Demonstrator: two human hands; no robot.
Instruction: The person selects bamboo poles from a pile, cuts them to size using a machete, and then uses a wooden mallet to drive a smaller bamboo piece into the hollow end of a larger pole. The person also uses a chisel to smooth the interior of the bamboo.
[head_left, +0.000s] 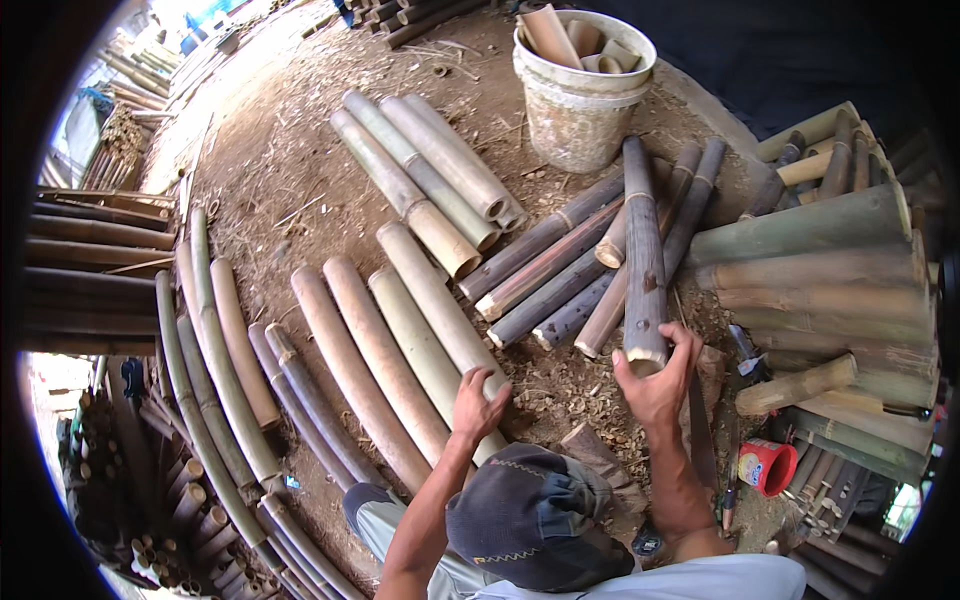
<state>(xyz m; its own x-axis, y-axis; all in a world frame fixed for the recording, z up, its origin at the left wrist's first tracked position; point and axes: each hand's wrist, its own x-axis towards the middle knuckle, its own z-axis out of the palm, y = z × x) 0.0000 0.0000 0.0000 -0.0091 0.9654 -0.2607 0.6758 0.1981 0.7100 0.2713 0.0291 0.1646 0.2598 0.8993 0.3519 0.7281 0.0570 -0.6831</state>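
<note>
My right hand [660, 378] grips the near end of a dark bamboo pole [643, 245], thumb on one side and fingers on the other. The pole's pale cut rim shows by my palm, and its far end points toward the bucket. My left hand [482, 402] lies over a pale green bamboo pole [430, 290], its fingers bent around the upper side. More dark bamboo poles [550, 295] lie on the ground beneath and left of the held one. Pale bamboo poles [360, 330] lie side by side left of my left hand.
A white bucket [580, 120] with bamboo offcuts stands at the far side. Stacked bamboo [810, 240] rises on the right, near a red container [768, 468]. A short wood block [598, 455] sits between my arms. A dark cap [525, 520] covers part of the lower middle.
</note>
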